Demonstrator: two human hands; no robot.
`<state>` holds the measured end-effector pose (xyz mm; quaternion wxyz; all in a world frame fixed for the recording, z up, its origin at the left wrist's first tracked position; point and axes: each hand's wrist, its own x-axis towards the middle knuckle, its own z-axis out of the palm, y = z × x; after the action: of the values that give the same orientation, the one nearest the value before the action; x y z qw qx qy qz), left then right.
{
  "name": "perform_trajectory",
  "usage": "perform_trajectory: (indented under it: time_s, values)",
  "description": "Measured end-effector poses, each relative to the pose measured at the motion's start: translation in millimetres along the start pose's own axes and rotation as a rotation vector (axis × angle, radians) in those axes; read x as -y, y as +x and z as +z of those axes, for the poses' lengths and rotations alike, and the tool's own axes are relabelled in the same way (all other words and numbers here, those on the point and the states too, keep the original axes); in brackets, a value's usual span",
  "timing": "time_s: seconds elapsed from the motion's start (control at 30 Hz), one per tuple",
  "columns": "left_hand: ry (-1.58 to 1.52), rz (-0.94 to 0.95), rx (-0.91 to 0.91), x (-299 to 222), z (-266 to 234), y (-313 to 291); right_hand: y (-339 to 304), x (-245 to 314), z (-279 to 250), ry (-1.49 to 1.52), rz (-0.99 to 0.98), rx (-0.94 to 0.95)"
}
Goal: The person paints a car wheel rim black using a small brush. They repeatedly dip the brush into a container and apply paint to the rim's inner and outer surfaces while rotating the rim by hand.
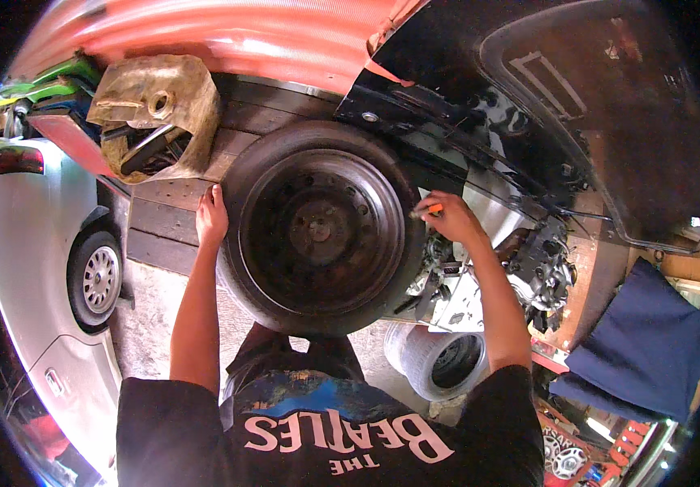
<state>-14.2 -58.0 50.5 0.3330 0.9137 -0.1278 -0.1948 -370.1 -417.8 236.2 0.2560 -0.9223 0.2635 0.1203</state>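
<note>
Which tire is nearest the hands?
The large central tire, between left hand and right hand; the rest are farther off, on the silver car and at lower right.

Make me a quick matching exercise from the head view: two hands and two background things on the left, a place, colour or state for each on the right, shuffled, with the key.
Things:
1. Left hand
2. Right hand
3. Cut-open container
4. Car

Places, colours, states:
A. Yellowish-brown, with dark things inside
B. Pale silver, at the far left of the view
C. Holding a small orange item
D. At the left edge of the large black wheel

Right pairs: 1-D, 2-C, 3-A, 4-B
</note>
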Motion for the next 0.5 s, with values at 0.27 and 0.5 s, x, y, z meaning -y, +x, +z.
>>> perform_trajectory:
  time_s: [0.27, 0.5]
  values:
    - [0.076, -0.037, -0.05, -16.8, -11.3, -4.6, 101.0, 10.9, -21.6, -0.322, -0.088, 0.183]
    - [0.109, -0.107, -0.023, -26.3, -14.0, -4.4, 186.3, 57.0, -14.9, -0.09, -0.571, 0.052]
